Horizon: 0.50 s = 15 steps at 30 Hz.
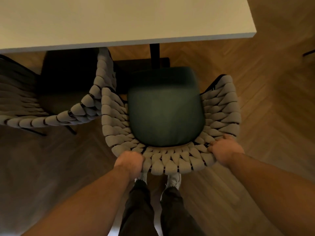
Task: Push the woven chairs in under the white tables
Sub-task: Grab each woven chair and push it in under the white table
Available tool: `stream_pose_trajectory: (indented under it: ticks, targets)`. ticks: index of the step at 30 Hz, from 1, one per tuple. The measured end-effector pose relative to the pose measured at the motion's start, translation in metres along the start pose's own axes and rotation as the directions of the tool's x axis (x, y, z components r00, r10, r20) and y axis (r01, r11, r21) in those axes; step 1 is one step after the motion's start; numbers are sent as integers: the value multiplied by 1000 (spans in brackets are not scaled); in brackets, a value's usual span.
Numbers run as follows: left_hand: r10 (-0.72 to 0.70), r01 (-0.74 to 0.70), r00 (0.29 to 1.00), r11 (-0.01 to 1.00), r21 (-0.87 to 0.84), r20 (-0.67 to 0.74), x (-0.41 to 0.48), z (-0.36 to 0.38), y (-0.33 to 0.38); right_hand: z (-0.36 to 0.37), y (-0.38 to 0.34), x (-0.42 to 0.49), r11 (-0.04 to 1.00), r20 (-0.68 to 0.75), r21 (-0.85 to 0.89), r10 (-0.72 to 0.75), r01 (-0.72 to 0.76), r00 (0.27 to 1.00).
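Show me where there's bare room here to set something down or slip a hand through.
The white rectangular tabletop is bare where visible. The dark green seat cushion is free. Herringbone wood floor lies open right of the grey woven chair. Crowded: its left side meets the neighbouring woven chair.

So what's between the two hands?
In the head view, the back rim of the woven chair runs between the left hand and the right hand; both grip it.

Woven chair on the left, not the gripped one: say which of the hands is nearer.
Left. The left hand grips the back rim of the held chair on the side next to the left chair; the right hand grips the rim's far end.
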<state>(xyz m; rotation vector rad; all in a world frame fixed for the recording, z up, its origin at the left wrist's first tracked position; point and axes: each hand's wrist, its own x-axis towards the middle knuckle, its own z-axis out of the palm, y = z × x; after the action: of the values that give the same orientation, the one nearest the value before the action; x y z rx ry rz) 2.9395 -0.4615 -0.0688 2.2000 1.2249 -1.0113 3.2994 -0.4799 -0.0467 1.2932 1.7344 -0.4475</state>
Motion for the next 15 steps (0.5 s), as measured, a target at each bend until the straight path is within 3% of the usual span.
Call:
stream_pose_trajectory:
  ticks: [5, 7, 10, 12, 15]
  targets:
    - [108, -109, 993, 994, -13, -54, -14, -5, -20, -25, -17, 6, 1000, 144, 29, -2, -2, 990]
    - [-2, -27, 979, 990, -138, -205, -23, -4, -38, -35, -41, 5, 990, 176, 126, -85, 63, 981]
    - [-314, 165, 865, 915, -369, -392, -24, -3, -69, -54, -92, 5, 915, 162, 372, -229, 155, 960]
    - [-480, 200, 818, 754, -625, -317, -16, -4, -88, -66, -127, 11, 843, 98, 503, -276, 192, 956]
    - [-563, 140, 821, 356, -924, -92, -3, -17, -107, -82, -172, 15, 726, -1, 655, -277, 210, 961]
